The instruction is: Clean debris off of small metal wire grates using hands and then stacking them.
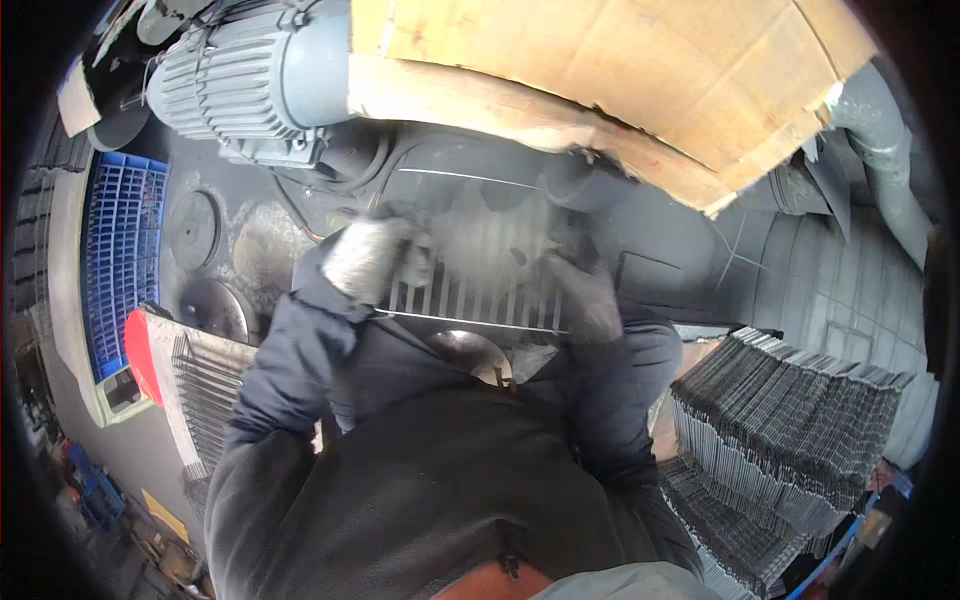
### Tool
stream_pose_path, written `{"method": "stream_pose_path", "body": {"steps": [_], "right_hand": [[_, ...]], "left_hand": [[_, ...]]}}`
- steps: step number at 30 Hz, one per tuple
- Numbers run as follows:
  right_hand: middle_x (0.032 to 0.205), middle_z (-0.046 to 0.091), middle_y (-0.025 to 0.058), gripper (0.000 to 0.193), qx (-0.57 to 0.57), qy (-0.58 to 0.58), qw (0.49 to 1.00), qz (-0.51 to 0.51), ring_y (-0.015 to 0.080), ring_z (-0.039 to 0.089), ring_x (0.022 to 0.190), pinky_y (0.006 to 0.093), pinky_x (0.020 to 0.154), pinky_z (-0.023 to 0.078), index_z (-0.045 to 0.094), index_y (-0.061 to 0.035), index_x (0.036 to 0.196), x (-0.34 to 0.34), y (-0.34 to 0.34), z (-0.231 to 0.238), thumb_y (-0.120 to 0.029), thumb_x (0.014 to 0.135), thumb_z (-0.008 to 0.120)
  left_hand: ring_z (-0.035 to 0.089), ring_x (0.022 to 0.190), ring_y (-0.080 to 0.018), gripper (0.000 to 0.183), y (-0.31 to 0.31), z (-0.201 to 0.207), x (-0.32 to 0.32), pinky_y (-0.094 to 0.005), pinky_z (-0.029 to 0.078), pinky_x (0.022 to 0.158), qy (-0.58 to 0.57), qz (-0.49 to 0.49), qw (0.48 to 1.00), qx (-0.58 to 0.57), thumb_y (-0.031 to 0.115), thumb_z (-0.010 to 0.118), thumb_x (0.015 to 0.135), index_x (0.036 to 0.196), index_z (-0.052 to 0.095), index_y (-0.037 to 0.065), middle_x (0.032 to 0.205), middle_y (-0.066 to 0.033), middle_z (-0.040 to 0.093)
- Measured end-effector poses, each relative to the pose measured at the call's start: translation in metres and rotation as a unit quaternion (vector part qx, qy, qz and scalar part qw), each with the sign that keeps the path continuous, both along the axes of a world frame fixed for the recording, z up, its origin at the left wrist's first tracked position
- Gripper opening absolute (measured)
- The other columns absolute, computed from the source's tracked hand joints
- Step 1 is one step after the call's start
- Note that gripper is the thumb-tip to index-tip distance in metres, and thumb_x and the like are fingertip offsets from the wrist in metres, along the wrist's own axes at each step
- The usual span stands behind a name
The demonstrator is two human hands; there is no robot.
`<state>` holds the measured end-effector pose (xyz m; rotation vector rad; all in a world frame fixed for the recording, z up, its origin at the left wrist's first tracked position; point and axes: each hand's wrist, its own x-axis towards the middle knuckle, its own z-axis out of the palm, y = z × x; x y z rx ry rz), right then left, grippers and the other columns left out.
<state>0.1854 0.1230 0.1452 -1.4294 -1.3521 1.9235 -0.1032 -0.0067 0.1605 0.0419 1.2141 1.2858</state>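
In front of my body is a flat metal grate point(465, 300) with parallel slats and a bright edge along its near side. My left hand point(365, 260), in a pale glove, is closed at its left side. At its right side my right hand point(588, 298), in a darker grey glove, is also closed. Motion smears both hands and the far part of the grate, so the fingertips are unclear. Below the grate, near my lap, a round shiny metal part point(468, 350) shows.
A grey finned motor point(220, 85) stands far left, beside overhanging cardboard point(620, 60). Stacked dark metal grates point(790, 400) rise at my right; more slatted pieces point(208, 375) are at my left. A blue plastic crate point(125, 250) lies farther left. A grey pipe point(880, 170) bends down far right.
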Motion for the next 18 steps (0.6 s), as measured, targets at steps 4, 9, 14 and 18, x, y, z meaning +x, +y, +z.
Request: {"method": "stream_pose_path", "body": {"steps": [4,9,14,18], "right_hand": [[0.127,0.070,0.0109,0.046,0.038,0.012,0.998,-0.039,0.0214,0.068,0.111,0.0339,0.097,0.055,0.060,0.0010,0.141,0.029,0.000,0.013,-0.005,0.096,0.071],[0.120,0.069,0.0047,0.051,0.138,-0.047,0.973,-0.180,0.0136,0.065,0.099,0.0287,0.091,0.055,0.057,0.0009,0.150,0.160,-0.023,0.076,-0.007,0.100,0.066],[0.125,0.070,0.0098,0.050,0.199,-0.076,0.947,-0.240,0.0161,0.069,0.101,0.0304,0.087,0.057,0.056,0.0000,0.149,0.186,-0.086,0.115,0.004,0.100,0.061],[0.109,0.071,0.0111,0.040,0.191,0.041,0.955,-0.225,0.0174,0.069,0.085,0.0314,0.073,0.057,0.060,-0.0001,0.136,0.162,-0.112,0.102,0.009,0.097,0.061]], "left_hand": [[0.069,0.064,-0.0213,0.013,0.021,-0.013,0.016,-0.0371,0.061,0.059,0.018,-0.128,0.991,0.034,0.013,0.063,0.103,0.110,0.067,0.002,0.087,-0.0078,0.070],[0.069,0.078,-0.0203,0.025,0.068,0.028,0.135,-0.0358,0.058,0.073,0.148,-0.237,0.951,0.131,0.021,0.068,0.102,0.113,0.069,-0.002,0.091,-0.0090,0.072],[0.073,0.078,-0.0256,0.040,0.033,0.063,0.161,-0.0387,0.061,0.072,0.227,-0.274,0.908,0.219,0.019,0.072,0.097,0.132,0.066,0.002,0.093,-0.0127,0.077],[0.065,0.090,-0.0135,0.036,-0.016,0.065,0.148,-0.0320,0.055,0.082,0.179,-0.237,0.923,0.243,0.017,0.074,0.099,0.126,0.064,-0.004,0.103,-0.0073,0.069]]}}
